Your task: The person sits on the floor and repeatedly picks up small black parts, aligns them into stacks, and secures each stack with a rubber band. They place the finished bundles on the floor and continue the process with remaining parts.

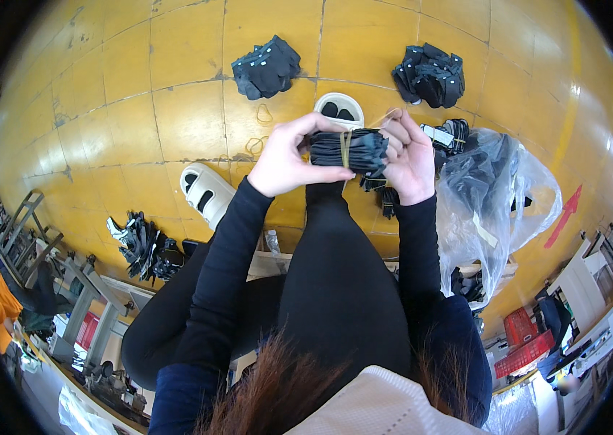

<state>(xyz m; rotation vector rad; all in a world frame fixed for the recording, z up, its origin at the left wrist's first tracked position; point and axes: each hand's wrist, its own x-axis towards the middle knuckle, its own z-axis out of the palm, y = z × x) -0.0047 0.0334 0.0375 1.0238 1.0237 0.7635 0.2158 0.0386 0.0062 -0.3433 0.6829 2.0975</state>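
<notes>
a person's left hand grips a bundle of flat dark pieces, fingers over the top and thumb beneath, above the yellow tiled floor. the right hand, palm turned up and fingers curled at the bundle's right end, pinches a tan elastic band drawn out taut; another strand of elastic circles the bundle's middle. just beyond is a cream slipper; a second slipper lies left of the left wrist. loose tan loops rest near a tile edge. toward the floor's far edge sit two dark piles, a left one across a tile seam and a right one. a clear plastic bag with dark contents slumps right of the right forearm, a red arrow marked on the floor beyond it. toward the floor's near left corner lies a black-and-white heap.
</notes>
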